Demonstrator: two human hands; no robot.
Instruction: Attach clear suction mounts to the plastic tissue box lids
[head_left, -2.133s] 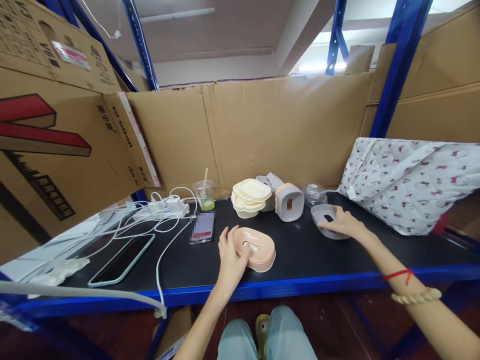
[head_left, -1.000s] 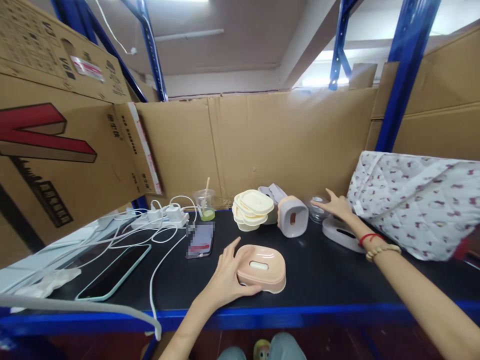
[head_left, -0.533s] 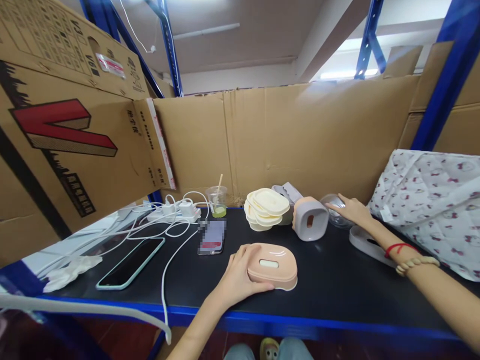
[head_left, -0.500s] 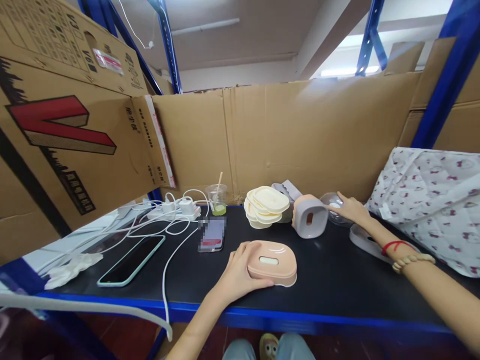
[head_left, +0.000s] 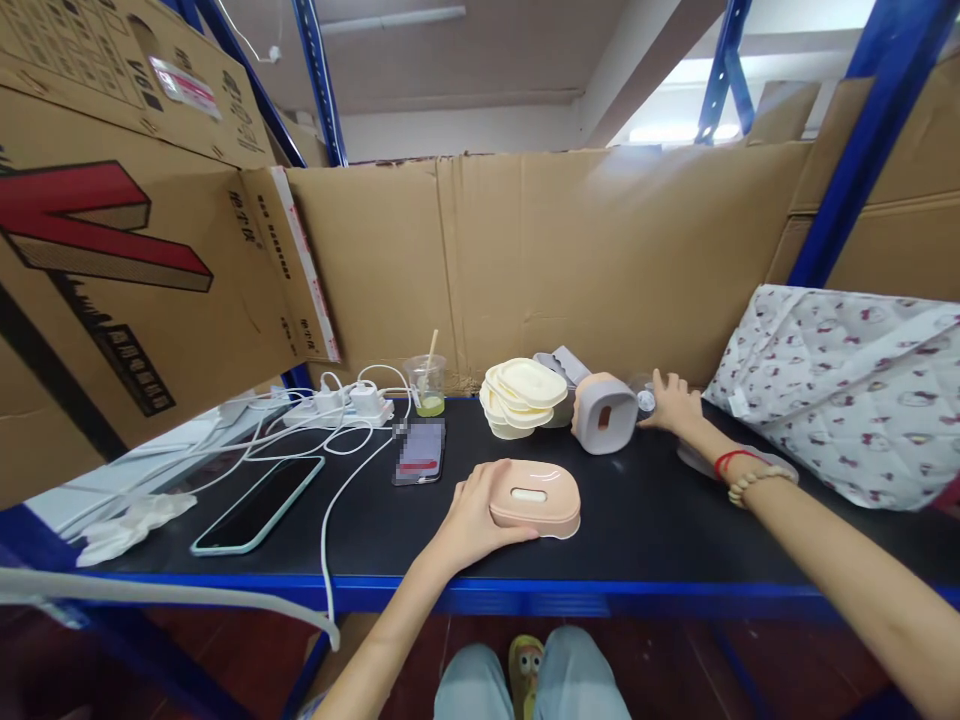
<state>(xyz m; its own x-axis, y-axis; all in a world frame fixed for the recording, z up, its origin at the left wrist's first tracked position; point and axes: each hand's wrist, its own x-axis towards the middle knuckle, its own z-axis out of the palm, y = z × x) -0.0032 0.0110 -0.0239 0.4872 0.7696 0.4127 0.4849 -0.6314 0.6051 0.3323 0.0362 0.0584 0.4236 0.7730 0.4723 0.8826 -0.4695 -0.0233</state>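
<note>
I have the left hand [head_left: 472, 506] curled round the left end of a peach oval slotted case [head_left: 541, 512], fingers behind it and thumb along its front. The case rests on the black tabletop [head_left: 637, 530], near the front edge. My right hand [head_left: 673, 410], fingers bent and apart, is at a clear plastic piece [head_left: 643, 399] at the back; from here I can't make out whether it grips it.

Across from the left, I see a cardboard box [head_left: 225, 230] printed with a red V, a crumpled white tissue [head_left: 135, 525], a dark-screened phone [head_left: 259, 505] in a pale green case, then a white power strip [head_left: 381, 414] with chargers. Next come a lit phone [head_left: 421, 450], a clear cup [head_left: 427, 385] with green liquid and a straw, stacked cream plastic pieces [head_left: 525, 385], and a grey-and-peach slotted case [head_left: 606, 425] tipped on its side. A grey plastic piece [head_left: 696, 460] lies partly hidden below my right wrist, and a quilted patterned bag [head_left: 847, 390] stands furthest right.
</note>
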